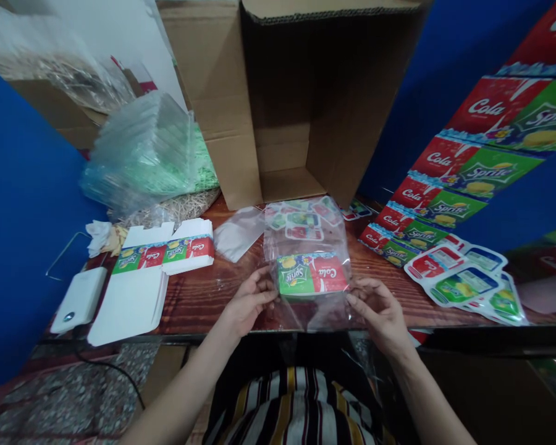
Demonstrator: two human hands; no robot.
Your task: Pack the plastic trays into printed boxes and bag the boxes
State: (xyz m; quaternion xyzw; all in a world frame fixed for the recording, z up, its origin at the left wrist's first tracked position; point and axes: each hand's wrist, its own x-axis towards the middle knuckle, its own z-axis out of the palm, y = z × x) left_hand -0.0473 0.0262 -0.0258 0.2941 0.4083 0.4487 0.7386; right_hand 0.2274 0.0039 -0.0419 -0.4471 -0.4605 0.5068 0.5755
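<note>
While the person's striped garment (301,408) fills the nearest edge of the view, both hands reach forward over the front of the counter (199,303). The left hand (250,303) has its thumb and fingers pinched together at the left edge of a clear plastic bag (328,316), and the right hand (380,309) pinches the opposite edge in the same way. Between them, within the clear plastic, lies a small printed box (311,274), its green Sprite half toward the left hand and its red Cola half toward the right.

To the left, near the counter's front edge, sits a white device (80,301); just beside it is a stack of flat white cartons (128,306) with printed bands. To the right lies a loose pile of pouch-shaped cutouts (466,285), overlapping one another. Just beyond the small box, more cutouts (304,224) show in or under the far part of the plastic; which of the two cannot be told. A pale translucent packet (241,233) lies to their left.

Farther right, printed Cola and Sprite boxes (449,179) rise in a stack against a blue panel. At the back stands a large open cardboard box (217,111), with crumpled clear plastic packaging (141,148) to its left.
</note>
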